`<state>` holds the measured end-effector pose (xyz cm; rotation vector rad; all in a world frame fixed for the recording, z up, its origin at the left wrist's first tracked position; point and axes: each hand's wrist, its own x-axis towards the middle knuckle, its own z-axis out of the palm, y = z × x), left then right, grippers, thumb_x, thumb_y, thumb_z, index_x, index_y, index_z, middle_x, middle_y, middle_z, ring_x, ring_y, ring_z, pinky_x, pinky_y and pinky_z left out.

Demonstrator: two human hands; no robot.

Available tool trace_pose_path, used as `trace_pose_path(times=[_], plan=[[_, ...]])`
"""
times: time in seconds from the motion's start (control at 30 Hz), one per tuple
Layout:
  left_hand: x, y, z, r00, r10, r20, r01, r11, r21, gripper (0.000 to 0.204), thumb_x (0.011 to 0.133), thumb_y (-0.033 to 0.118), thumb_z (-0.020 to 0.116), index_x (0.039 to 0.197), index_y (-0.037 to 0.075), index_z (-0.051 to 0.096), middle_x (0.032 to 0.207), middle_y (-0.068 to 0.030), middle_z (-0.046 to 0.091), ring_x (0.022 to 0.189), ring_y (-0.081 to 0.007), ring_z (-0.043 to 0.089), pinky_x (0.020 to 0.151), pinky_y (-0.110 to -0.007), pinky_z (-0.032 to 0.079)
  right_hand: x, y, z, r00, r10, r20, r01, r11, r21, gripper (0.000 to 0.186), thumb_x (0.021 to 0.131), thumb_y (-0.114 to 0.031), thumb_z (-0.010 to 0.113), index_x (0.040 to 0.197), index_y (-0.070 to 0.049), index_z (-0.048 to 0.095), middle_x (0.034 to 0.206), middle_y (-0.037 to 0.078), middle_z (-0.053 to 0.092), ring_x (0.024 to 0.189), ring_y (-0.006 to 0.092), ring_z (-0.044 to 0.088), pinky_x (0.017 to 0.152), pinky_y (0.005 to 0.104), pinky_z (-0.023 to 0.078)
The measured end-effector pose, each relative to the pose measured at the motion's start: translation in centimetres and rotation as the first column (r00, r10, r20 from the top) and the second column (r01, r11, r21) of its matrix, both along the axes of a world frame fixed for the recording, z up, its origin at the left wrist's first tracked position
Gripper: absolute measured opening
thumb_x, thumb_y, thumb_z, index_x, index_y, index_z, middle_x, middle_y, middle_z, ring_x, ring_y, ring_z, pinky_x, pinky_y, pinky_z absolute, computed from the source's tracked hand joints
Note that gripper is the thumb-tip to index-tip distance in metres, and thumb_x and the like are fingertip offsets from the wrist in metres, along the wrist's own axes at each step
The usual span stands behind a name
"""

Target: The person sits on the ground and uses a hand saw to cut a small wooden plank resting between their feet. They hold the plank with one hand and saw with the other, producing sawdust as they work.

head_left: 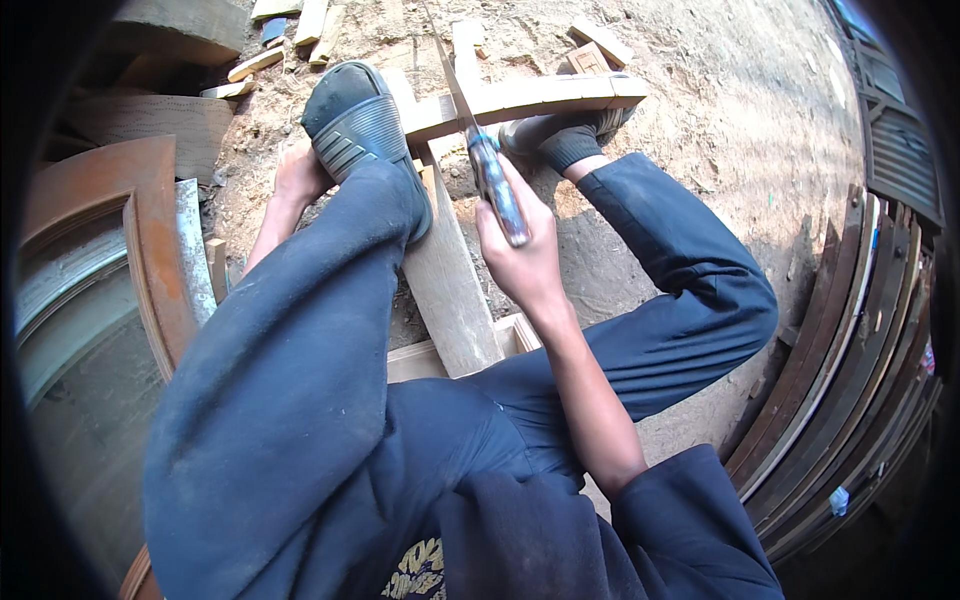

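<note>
My right hand (pixel 527 250) is wrapped round the mottled blue handle of a handsaw (pixel 497 190). Its narrow blade points away from me and lies across a pale wooden board (pixel 555 96). That board runs sideways over the far end of a longer plank (pixel 452 295), which extends back between my legs. My left foot, in a dark slide sandal (pixel 352 115), is up by the board's left end. Beside that sandal, low on its left, is my left hand (pixel 300 174); the sandal hides its fingers, so what it touches cannot be seen. My right shoe is behind the board.
Wood offcuts (pixel 600 42) lie on the sandy ground ahead. On the left stand a brown wooden frame (pixel 155 230) and stacked timber (pixel 150 120). Long boards (pixel 840 330) are piled along the right. A wooden frame piece (pixel 415 362) sits under the plank near me.
</note>
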<state>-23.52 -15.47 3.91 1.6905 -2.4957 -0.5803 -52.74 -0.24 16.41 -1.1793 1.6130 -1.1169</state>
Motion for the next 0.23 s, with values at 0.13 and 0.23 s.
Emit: trace_pose_path(times=[0.13,0.23], plan=[[0.4,0.5,-0.9,1.0,0.006,-0.004,-0.006,1.0,-0.007,0.032,0.073,0.031,0.078,0.093,0.009,0.067,0.087,-0.0185,0.069,0.084,-0.0385,0.067,0.093,-0.059,0.043,-1.0,5.8,2.0,0.997,0.069,-0.03,-0.065,0.993,0.097,0.062,0.081,0.005,0.054,0.142,0.005,0.041,0.088,0.017,0.069,0.07,0.0126,0.065,0.067,0.026,0.051],[0.0,1.4,-1.3,1.0,-0.002,-0.014,0.002,1.0,0.0,0.032,0.073,0.031,0.078,0.093,0.009,0.067,0.088,-0.0186,0.069,0.084,-0.0384,0.067,0.093,-0.06,0.043,-0.8,4.3,1.0,0.998,0.011,-0.056,-0.013,0.999,-0.033,0.06,0.081,0.004,0.054,0.14,0.005,0.044,0.088,0.015,0.068,0.072,0.0095,0.063,0.068,0.0252,0.05]])
